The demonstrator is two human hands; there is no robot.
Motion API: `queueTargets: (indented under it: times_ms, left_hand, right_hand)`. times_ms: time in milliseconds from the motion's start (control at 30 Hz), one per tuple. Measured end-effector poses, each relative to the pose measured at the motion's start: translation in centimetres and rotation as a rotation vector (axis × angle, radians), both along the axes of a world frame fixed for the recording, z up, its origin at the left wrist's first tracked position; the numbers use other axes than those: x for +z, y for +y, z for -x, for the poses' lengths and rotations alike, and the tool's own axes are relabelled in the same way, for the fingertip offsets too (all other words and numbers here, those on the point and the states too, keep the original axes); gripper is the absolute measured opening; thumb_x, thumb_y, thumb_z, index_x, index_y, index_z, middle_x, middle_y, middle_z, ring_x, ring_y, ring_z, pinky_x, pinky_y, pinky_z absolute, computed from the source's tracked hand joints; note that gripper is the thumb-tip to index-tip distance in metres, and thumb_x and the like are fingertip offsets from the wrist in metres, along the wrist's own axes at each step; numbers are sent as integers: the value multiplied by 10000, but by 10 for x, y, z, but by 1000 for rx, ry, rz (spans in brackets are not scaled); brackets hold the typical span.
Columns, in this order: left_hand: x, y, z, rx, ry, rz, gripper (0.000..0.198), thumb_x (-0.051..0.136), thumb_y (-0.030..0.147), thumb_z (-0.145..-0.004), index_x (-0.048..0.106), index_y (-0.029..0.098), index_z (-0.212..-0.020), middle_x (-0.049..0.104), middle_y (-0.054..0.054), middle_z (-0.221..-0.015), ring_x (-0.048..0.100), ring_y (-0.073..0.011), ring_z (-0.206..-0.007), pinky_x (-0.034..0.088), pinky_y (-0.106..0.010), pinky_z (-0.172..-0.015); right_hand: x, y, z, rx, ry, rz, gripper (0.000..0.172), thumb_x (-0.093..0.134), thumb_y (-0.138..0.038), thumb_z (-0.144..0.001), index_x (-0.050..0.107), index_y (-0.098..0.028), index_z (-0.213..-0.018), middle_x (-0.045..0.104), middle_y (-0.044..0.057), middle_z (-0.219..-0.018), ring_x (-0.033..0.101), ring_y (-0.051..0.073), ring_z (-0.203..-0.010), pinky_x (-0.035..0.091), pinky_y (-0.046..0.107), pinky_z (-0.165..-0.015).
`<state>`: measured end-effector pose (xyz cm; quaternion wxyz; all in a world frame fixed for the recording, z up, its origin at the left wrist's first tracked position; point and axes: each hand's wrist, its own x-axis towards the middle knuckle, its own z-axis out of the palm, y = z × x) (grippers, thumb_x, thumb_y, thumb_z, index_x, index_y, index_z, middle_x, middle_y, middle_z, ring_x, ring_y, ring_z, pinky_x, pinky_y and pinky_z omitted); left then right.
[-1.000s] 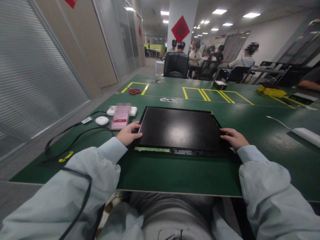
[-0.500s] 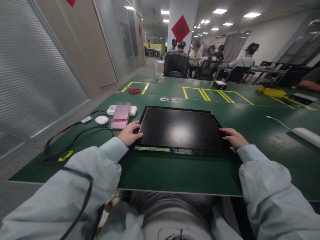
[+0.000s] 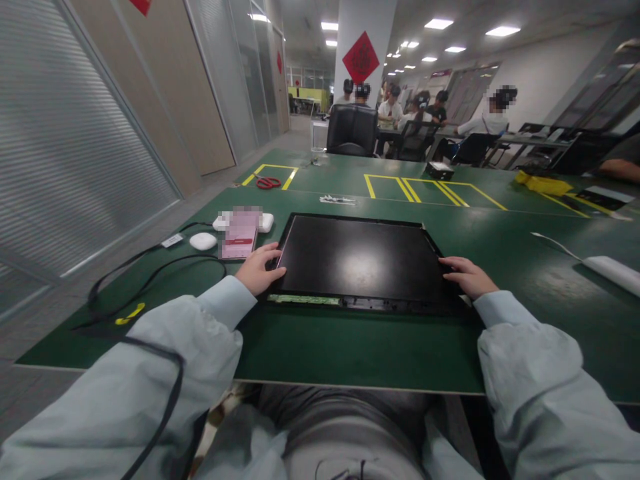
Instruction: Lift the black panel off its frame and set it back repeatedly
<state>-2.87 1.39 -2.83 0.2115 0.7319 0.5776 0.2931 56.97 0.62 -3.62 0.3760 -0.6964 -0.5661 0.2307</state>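
A black flat display panel lies on the green table in front of me, with a strip of green circuit board along its near edge. My left hand grips the panel's near left corner, thumb on top. On the panel's right edge rests my right hand, its fingers curled over the rim. Both arms wear pale blue sleeves.
A pink phone, a white case and black cables lie left of the panel. Red scissors and yellow-taped boxes are farther back. A white bar sits right. Several people sit at far tables behind a black chair.
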Motion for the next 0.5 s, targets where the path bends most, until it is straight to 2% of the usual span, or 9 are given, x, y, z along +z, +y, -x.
queueTargets:
  times_ms: [67, 200, 400, 500]
  left_hand:
    - [2, -3, -1, -22, 25, -29, 641, 798, 542, -869, 814, 195, -1408, 668, -197, -1675, 594, -447, -1592, 457, -633, -1349]
    - [6, -8, -4, -39, 135, -71, 641, 779, 492, -917, 766, 225, -1499, 666, -185, -1689, 578, -441, -1605, 393, -687, -1369]
    - [17, -11, 1, -113, 195, -101, 743, 858, 627, -867, 760, 213, -1475, 661, -218, -1677, 592, -477, -1578, 423, -698, -1343]
    - [23, -12, 6, -168, 137, -108, 950, 910, 704, -794, 682, 208, -1571, 653, -219, -1667, 654, -463, -1508, 503, -650, -1303]
  right_hand:
    - [0, -1, 2, -15, 2, -9, 271, 830, -327, -580, 864, -315, -848, 778, 99, -1231, 718, 401, -1268, 515, 597, -1273]
    - [2, -2, 4, -27, -20, -7, 262, 844, -342, -597, 869, -307, -855, 790, 103, -1239, 729, 398, -1260, 517, 597, -1271]
    - [0, -2, 2, -34, -63, -28, 254, 831, -335, -635, 878, -307, -884, 809, 101, -1229, 751, 378, -1199, 553, 597, -1229]
    - [-1, -1, 1, -35, -70, -20, 251, 837, -326, -645, 885, -301, -890, 813, 104, -1239, 758, 376, -1200, 557, 592, -1226]
